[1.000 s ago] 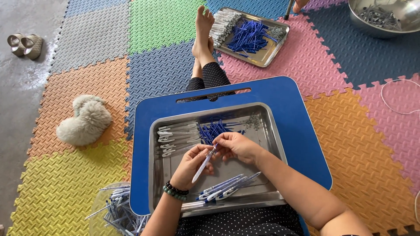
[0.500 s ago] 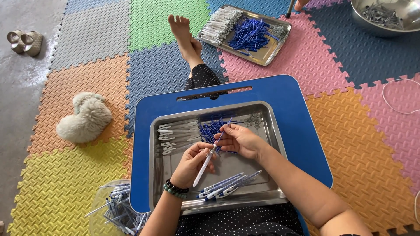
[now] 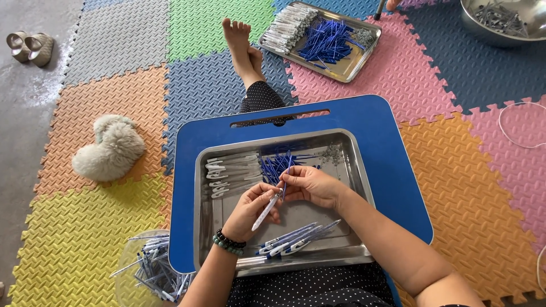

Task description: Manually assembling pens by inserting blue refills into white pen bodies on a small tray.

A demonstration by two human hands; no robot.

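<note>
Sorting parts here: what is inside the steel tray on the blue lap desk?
Rectangular steel tray: white pen barrels, blue refills, assembled pens. The hands hide the tray's middle.

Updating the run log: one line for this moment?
left hand: holds white pen barrel | right hand: holds blue refill | over metal tray

Inside the shallow steel tray [image 3: 364,187] bare metal lies open on the right and centre, while white pen barrels [image 3: 230,170], thin blue refills [image 3: 276,165] and finished pens [image 3: 296,239] crowd its other sides.
</note>
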